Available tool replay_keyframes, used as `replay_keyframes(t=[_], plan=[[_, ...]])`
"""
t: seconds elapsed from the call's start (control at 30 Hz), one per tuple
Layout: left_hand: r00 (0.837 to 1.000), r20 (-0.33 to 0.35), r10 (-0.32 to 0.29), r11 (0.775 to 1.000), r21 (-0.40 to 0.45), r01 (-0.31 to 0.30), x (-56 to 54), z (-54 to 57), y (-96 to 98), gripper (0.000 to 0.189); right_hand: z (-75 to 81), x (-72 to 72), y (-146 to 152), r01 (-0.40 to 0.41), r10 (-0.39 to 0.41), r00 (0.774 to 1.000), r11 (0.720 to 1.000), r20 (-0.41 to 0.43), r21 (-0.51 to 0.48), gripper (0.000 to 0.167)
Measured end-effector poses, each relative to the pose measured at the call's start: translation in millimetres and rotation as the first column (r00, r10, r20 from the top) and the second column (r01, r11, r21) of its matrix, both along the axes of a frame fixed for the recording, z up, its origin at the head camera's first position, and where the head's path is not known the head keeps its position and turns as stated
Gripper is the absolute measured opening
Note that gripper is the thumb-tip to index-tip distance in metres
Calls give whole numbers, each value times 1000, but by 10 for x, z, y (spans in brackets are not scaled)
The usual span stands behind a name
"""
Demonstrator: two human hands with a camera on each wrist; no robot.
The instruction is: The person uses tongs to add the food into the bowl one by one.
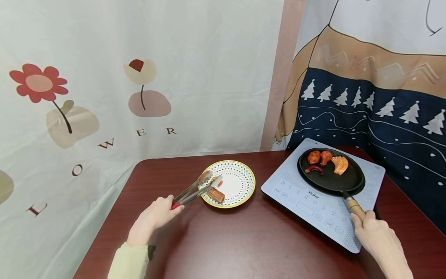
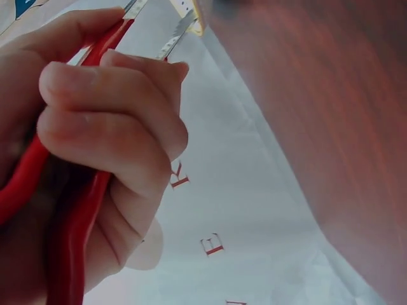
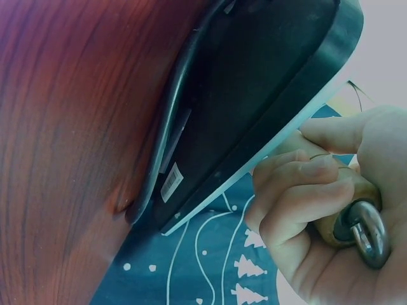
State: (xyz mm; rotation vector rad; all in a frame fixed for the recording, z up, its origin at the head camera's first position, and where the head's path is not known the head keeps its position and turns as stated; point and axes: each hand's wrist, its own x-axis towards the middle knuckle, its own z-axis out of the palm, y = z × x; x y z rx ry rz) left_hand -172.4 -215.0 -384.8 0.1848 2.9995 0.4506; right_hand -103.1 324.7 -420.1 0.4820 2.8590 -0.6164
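My left hand [image 1: 156, 215] grips a pair of metal tongs [image 1: 191, 196] by their red handles [image 2: 71, 232], fingers curled round them in the left wrist view. The tongs reach over the left side of a dotted plate with a yellow rim [image 1: 244, 178]. Beside their tips lies a brown oblong piece of food [image 1: 216, 195], with a small red and orange piece [image 1: 220, 183] partly hidden behind them. My right hand [image 1: 379, 236] holds the wooden handle [image 1: 354, 207] of a black frying pan [image 1: 325, 183]. Inside the pan are two reddish drumstick-like pieces [image 1: 325, 157], a dark red curved piece [image 1: 314, 169] and an orange striped slice [image 1: 340, 165].
Under the pan is a light Haier induction cooker [image 1: 296, 193], set at an angle on the dark red wooden table [image 1: 230, 240]. A pale printed curtain [image 1: 209, 77] hangs behind the table, and a navy tree-patterned cloth [image 1: 348, 112] hangs at the right.
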Motion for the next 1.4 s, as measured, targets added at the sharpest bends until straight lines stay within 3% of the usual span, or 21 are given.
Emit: replay_keyframes(t=[0.27,0.43,0.67,0.8,1.0,1.4], plan=[[997,25,-73,997,20,73,-61,144,-49,31,5,3,-6,6,-6,1000,1000,19,-8,56],[991,117,-69,997,52,64,-102,251,-58,28,14,4,-11,5,-5,1000,1000,18,-7,56],[969,235,-68,997,53,57,-226,372,8,26,23,7,-13,7,-7,1000,1000,24,-9,57],[963,260,-72,996,69,56,-277,355,49,25,15,3,-10,8,-8,1000,1000,30,-10,57],[963,255,-87,993,101,63,-314,236,91,24,-7,-8,1,4,-4,1000,1000,12,9,55],[965,247,-86,986,158,48,-267,193,8,23,-11,-18,4,7,-7,1000,1000,18,12,54]])
